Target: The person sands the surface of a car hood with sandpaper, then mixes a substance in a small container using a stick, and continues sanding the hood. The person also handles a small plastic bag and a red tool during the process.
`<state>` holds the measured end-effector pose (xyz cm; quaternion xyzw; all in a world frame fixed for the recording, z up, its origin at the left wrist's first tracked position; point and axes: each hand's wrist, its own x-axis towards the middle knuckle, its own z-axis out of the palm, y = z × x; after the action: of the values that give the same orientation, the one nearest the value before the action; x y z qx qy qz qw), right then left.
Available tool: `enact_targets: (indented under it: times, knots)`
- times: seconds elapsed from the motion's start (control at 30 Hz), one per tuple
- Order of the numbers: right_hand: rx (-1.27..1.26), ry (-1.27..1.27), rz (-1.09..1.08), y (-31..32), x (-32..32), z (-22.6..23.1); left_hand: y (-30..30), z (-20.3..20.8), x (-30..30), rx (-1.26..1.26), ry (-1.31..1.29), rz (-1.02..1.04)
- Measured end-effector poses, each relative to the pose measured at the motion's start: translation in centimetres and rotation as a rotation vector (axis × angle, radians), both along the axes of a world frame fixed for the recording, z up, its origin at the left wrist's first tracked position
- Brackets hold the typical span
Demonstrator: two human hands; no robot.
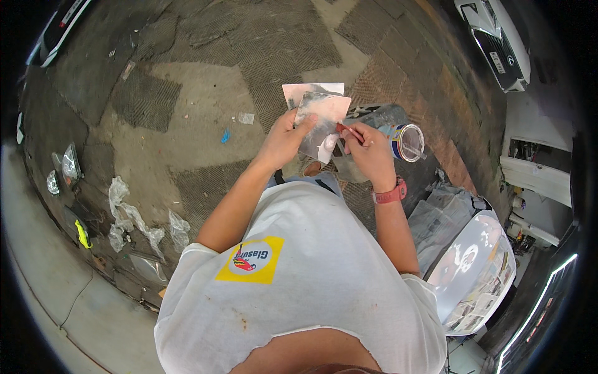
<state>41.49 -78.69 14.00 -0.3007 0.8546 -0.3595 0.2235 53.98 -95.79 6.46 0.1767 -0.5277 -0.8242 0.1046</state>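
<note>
My left hand (289, 138) grips a flat grey board (314, 124), with its thumb across the face. Pale pink paste and dark smudges cover parts of the board. Behind it shows a second pale pink sheet (305, 89) with dark smears; whether the same hand holds it, I cannot tell. My right hand (372, 153) is closed around a small reddish-brown spreader (350, 131), whose tip is at the board's right edge. A red watch (390, 192) is on that wrist. Just right of this hand is an opened round tin (408, 143) with a clear stick-like piece across its mouth.
The tin is by a grey boxy stand (380, 115). At right lies a glossy white car panel (470, 274) beside clear plastic sheeting (436, 218). Crumpled plastic (134, 218) and scraps litter the left floor. A white car (495, 40) stands far right, another car (62, 28) far left.
</note>
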Motion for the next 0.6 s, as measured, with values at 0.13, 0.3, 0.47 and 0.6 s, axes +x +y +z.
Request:
enact_targets:
  times: [0.13,0.3,0.47,0.6]
  knots:
    - [-0.021,0.094,-0.006,0.5,-0.2,0.1,0.5,-0.2,-0.9,0.136,0.009,-0.011]
    - [-0.001,0.135,-0.013,2.3,-1.6,-0.1,1.6,-0.3,-2.5,0.204,-0.042,-0.061]
    - [0.023,0.138,-0.025,4.7,-3.8,-0.7,3.1,-0.7,-4.7,0.263,-0.120,-0.044]
    - [-0.040,0.171,-0.139,8.6,-7.3,-1.8,4.6,-0.5,-7.0,0.382,-0.249,0.008]
